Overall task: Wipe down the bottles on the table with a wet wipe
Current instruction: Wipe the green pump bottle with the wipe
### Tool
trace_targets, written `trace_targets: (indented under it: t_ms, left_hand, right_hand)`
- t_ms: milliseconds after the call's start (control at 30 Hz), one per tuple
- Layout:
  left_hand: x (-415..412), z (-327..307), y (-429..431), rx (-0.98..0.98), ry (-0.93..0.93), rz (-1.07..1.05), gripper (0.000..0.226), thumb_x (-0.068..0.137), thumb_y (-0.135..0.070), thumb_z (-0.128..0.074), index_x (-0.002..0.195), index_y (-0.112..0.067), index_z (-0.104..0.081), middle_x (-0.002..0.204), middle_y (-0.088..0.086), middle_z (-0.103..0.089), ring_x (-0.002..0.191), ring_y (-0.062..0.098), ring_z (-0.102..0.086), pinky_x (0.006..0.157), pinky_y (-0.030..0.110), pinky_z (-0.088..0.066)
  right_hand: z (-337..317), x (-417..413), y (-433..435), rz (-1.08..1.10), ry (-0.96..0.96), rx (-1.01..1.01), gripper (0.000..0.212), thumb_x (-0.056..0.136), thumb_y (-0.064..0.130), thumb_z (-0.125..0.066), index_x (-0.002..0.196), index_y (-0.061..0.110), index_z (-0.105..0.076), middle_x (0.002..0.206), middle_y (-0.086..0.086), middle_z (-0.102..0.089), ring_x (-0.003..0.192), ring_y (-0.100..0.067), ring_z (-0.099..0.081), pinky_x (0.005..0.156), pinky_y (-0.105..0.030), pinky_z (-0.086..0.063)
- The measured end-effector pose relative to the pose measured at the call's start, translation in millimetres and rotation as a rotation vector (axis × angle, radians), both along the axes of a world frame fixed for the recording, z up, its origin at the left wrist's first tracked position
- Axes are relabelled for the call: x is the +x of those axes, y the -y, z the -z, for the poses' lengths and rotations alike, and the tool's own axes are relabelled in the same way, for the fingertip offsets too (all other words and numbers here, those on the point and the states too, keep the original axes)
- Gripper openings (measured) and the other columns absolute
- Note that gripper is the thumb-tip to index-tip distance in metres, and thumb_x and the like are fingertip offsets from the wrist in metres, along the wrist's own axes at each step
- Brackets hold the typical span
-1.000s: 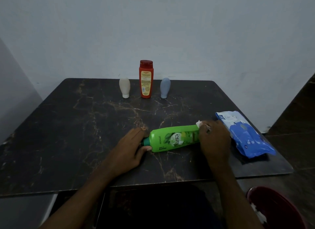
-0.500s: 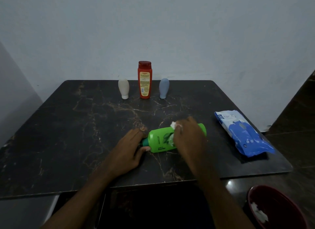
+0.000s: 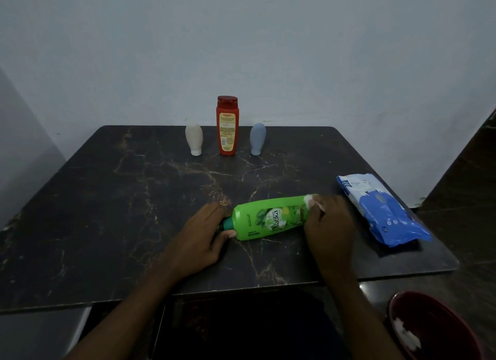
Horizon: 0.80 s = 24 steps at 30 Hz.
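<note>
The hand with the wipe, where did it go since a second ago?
The right hand slid the wipe from the bottom end of the green bottle to its middle, then back to the bottom end. The left hand kept holding the cap end, and the bottle stayed lying down. The three bottles at the back and the wipes pack did not move.

Four bottles out here: one green (image 3: 271, 217), one red (image 3: 227, 125), one cream (image 3: 193, 139), one grey-blue (image 3: 258, 138), plus one wipes pack (image 3: 381, 209) and one wipe (image 3: 311, 200).
</note>
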<state>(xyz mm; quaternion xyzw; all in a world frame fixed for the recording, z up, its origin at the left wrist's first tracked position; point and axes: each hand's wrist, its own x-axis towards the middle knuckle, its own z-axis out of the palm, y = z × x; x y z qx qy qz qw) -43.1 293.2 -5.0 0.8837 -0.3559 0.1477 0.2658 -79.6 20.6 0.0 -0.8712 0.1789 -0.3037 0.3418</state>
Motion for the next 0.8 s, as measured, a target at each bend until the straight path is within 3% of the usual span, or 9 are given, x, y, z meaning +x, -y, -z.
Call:
trace_targets:
  t_ms: [133,300,400,500,633,800]
  left_hand:
    - [-0.4,0.2,-0.4,0.003,0.005,0.003,0.033,0.098,-0.04,-0.057,0.122,-0.019,-0.057,0.112,-0.008,-0.056,0.099,0.007,-0.052,0.085,0.023,-0.045]
    - [-0.6,-1.0,-0.4,-0.009,-0.032,0.028,0.03,0.098,-0.037,-0.054,0.121,-0.019,-0.059,0.111,-0.008,-0.057,0.099,0.008,-0.054,0.086,0.022,-0.043]
    - [1.0,1.3,-1.9,0.014,-0.029,0.023,0.036,0.101,-0.042,-0.053,0.129,-0.021,-0.057,0.117,-0.007,-0.06,0.104,0.009,-0.056,0.09,0.026,-0.046]
    - [2.3,1.7,-1.2,0.038,-0.048,-0.015,0.041,0.102,-0.049,-0.048,0.128,-0.02,-0.058,0.116,-0.007,-0.061,0.102,0.009,-0.058,0.087,0.033,-0.05]
    - [0.2,1.4,-1.3,0.04,-0.049,-0.037,0.041,0.103,-0.053,-0.044,0.125,-0.021,-0.059,0.109,-0.009,-0.062,0.094,0.007,-0.059,0.081,0.035,-0.052]
    - [0.9,-0.2,-0.6,0.045,-0.066,-0.039,0.043,0.105,-0.053,-0.04,0.126,-0.021,-0.06,0.108,-0.009,-0.064,0.092,0.006,-0.06,0.079,0.035,-0.052]
  right_hand:
    - [-5.1,-9.5,-63.7,-0.192,0.053,-0.019,0.015,0.096,0.017,-0.054,0.105,0.018,-0.067,0.103,0.003,-0.056,0.084,-0.013,-0.054,0.071,-0.026,-0.041]
    - [-2.8,-22.7,-107.9,-0.369,0.11,-0.218,0.02,0.098,0.029,-0.047,0.107,0.024,-0.064,0.1,0.006,-0.055,0.08,-0.016,-0.059,0.059,-0.034,-0.052]
    - [-2.4,-16.9,-86.4,-0.35,0.083,-0.22,0.021,0.099,0.027,-0.046,0.109,0.025,-0.064,0.102,0.007,-0.055,0.082,-0.014,-0.058,0.062,-0.033,-0.051]
    - [1.3,0.0,-36.0,-0.2,0.029,-0.102,0.019,0.098,0.024,-0.05,0.107,0.023,-0.067,0.104,0.003,-0.057,0.084,-0.012,-0.057,0.069,-0.03,-0.05]
    - [10.1,11.8,25.2,-0.084,-0.018,-0.005,0.019,0.098,0.03,-0.052,0.094,0.017,-0.066,0.094,-0.002,-0.062,0.081,-0.013,-0.06,0.074,-0.036,-0.055]
    - [17.5,4.9,29.9,-0.044,0.029,0.062,0.02,0.097,0.03,-0.054,0.086,0.016,-0.062,0.082,-0.001,-0.059,0.074,-0.015,-0.059,0.068,-0.045,-0.055]
